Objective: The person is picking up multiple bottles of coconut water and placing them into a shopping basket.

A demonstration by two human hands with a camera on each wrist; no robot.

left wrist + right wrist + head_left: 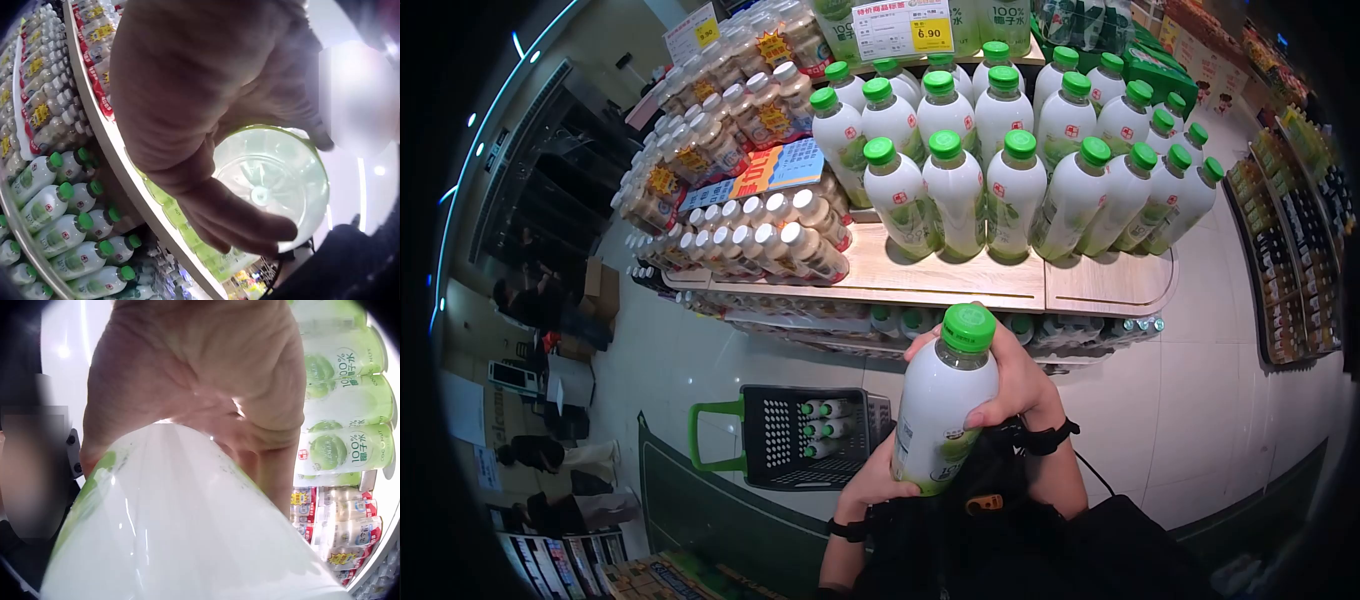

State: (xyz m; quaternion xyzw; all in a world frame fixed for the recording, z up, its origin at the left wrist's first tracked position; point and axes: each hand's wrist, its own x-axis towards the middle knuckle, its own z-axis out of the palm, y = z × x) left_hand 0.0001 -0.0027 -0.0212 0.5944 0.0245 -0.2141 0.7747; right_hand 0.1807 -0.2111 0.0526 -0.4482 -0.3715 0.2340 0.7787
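Observation:
A white and green bottle with a green cap [945, 400] is held tilted in front of the body, between both hands. My left hand [875, 478] grips its lower end; in the left wrist view the fingers of the left hand [206, 125] curl round the clear base [259, 194]. Around the upper part, below the cap, my right hand [1018, 385] is wrapped, its thumb across the front. The right wrist view shows the right hand [200, 381] against the white bottle side [175, 525].
Rows of similar bottles [960, 205] stand on a wooden display shelf [960, 282], beside packs of small bottles [780, 245]. Below on the floor, a dark basket with a green handle [718, 436] holds several bottles. Another shelf [1290, 240] stands at right; people are at far left.

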